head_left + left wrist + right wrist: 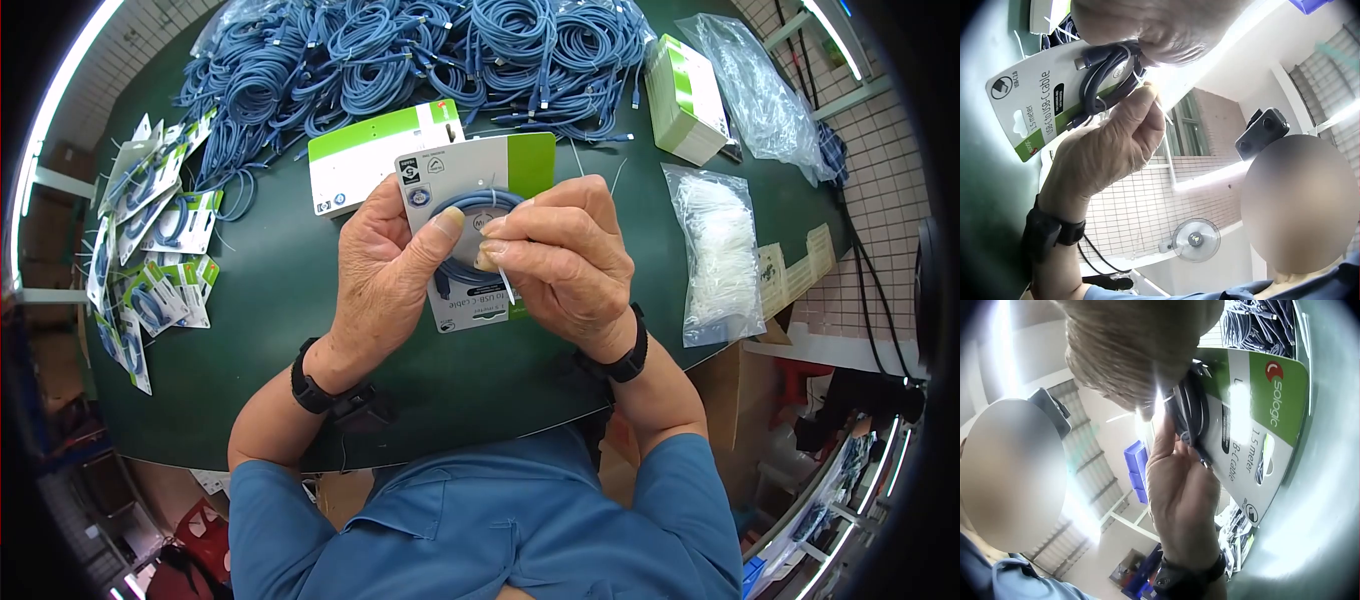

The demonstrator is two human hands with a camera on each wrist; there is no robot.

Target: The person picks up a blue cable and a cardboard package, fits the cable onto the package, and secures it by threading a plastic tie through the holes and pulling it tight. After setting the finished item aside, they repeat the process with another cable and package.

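A white and green cable card point(475, 165) is held upright over the table by the left hand point(385, 265), its thumb pressing on the coiled blue cable point(463, 268). The right hand point(570, 255) pinches a thin white tie point(508, 287) at the coil, fingertips close to the left thumb. In the left wrist view, the card point(1029, 106) carries the dark coil point(1107, 78), with the right hand point(1110, 147) pinching beside it. From the right wrist, the left hand point(1179, 487) shows behind the coil point(1192, 412); its fingers are partly hidden by the card.
Many blue coiled cables point(370, 60) lie along the back of the green table point(280, 290). A white and green box point(345, 160) stands behind the card, another stack point(690, 100) at the right. Packaged cards point(150, 230) lie left; a bag of white ties point(720, 260) lies right.
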